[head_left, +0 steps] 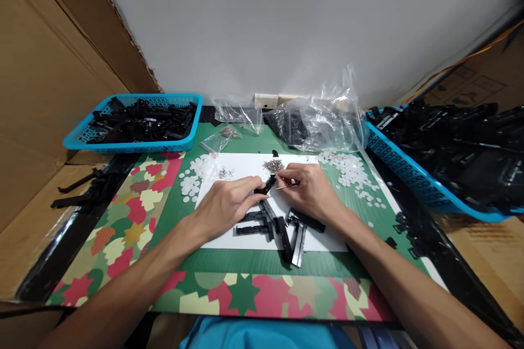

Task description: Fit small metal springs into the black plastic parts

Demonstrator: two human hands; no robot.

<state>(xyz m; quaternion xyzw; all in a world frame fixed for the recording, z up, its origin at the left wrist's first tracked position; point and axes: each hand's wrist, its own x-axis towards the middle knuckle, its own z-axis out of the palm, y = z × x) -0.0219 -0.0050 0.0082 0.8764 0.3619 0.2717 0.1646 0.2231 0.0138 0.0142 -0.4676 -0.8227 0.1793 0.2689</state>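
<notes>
My left hand [233, 199] pinches a small black plastic part [268, 182] over a white sheet [221, 237]. Close on its right, the fingers of my right hand [309, 185] are closed round a thin metal tool [286, 186], perhaps tweezers; most of it is hidden in the hand. Just beyond the fingertips lies a pile of tiny metal pieces [273, 166], with a smaller scatter of fine metal pieces [224, 173] to the left. Nearer to me, several long black plastic parts [282, 237] lie loosely across one another on the sheet.
White translucent discs [347, 169] spread right of the sheet, more discs [190, 180] left. Blue baskets of black parts stand at left [131, 147] and right [426, 182]. Clear plastic bags [315, 120] lie at the back before a grey wall. Cardboard [53, 76] rises on the left.
</notes>
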